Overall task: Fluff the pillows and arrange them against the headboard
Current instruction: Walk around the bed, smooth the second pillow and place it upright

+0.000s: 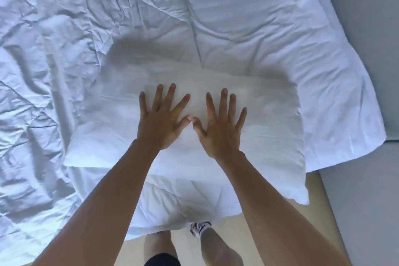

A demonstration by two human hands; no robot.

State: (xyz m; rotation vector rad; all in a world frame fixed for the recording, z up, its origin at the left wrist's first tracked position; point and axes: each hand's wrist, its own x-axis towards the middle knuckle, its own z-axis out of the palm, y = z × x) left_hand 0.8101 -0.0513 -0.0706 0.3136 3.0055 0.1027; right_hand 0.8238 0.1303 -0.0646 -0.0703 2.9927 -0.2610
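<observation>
a white pillow [269, 136] is seen from above, laid flat on a crumpled white duvet [64, 49] at the near edge of a bed. the left hand [160, 119] and the right hand [222, 125] are spread over the middle of the pillow, palms down. the fingers are held straight and fanned wide, the thumbs are almost touching, and nothing is gripped. whether the palms are pressed into the fabric or held just above it cannot be told, as the far part of the pillow is blurred. the flat, open hands are judged to be placed for patting or pressing the filling, so the fluffing step seems to be in hand. no headboard is shown, so the arranging is judged not yet done. the pillow's near right corner is seen to overhang the bed's edge above a pale floor [269, 222], and it could be tipped off if pushed nearer. open duvet is left beyond the pillow and to its left. a grey surface [367, 60] is seen beside the bed on the right.
</observation>
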